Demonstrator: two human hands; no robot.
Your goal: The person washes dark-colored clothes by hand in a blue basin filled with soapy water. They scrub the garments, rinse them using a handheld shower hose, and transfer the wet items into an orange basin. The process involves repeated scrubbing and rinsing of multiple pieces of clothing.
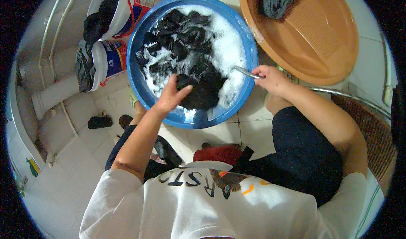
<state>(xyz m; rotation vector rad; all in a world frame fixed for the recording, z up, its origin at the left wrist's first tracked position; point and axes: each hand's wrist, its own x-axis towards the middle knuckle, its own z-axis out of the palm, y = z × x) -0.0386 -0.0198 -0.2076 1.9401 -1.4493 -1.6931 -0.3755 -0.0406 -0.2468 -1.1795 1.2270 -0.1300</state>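
A round blue basin (250,40) holds wet black clothes (198,40) in water with white foam (226,31). Over the near part of the basin, my left hand (173,94) grips a bunched black cloth (198,93), its thumb on top and the fingers along the left side. At the basin's right rim, my right hand (270,79) is closed around a silver metal hose (249,72). The hose's end points into the foam, and its length runs off to the right behind my forearm.
An orange oval tub (342,65) with a ridged washboard surface and a grey cloth (277,1) stands at the back right. Two white buckets (122,16) with dark clothes hanging out are at the left. A dark slipper (100,122) lies on the tiled floor (89,167).
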